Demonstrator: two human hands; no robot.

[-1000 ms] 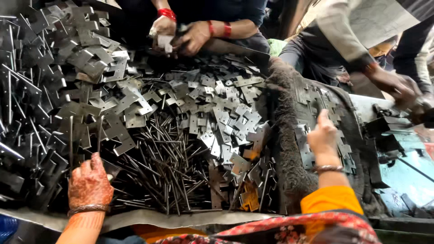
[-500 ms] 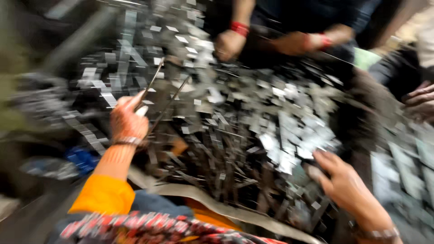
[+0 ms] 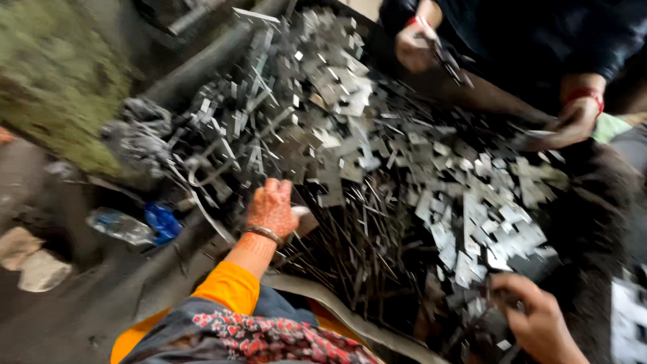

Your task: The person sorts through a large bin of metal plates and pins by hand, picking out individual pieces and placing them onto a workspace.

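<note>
A big heap of flat silvery metal plates (image 3: pixel 350 101) and long dark nails (image 3: pixel 364 236) fills a dark tray (image 3: pixel 202 64). My left hand (image 3: pixel 271 207), with a bangle and an orange sleeve, lies knuckles up on the near left of the heap. Its fingers are bent down among the nails beside a pale plate (image 3: pixel 303 219). My right hand (image 3: pixel 539 320) is at the bottom right, fingers curled over small plates (image 3: pixel 472 269). Blur hides whether either hand grips anything.
Another person across the tray has one hand (image 3: pixel 414 47) holding dark pieces and the other hand (image 3: pixel 573 125) on the heap. A plastic bottle (image 3: pixel 125 226), a grey rag (image 3: pixel 138 131), stones (image 3: pixel 40 269) and mossy ground (image 3: pixel 60 81) lie to the left.
The view swung left and tilted. My left hand, which lifted long nails half a second ago, is now down on the heap. My right hand moved to the tray's near right corner.
</note>
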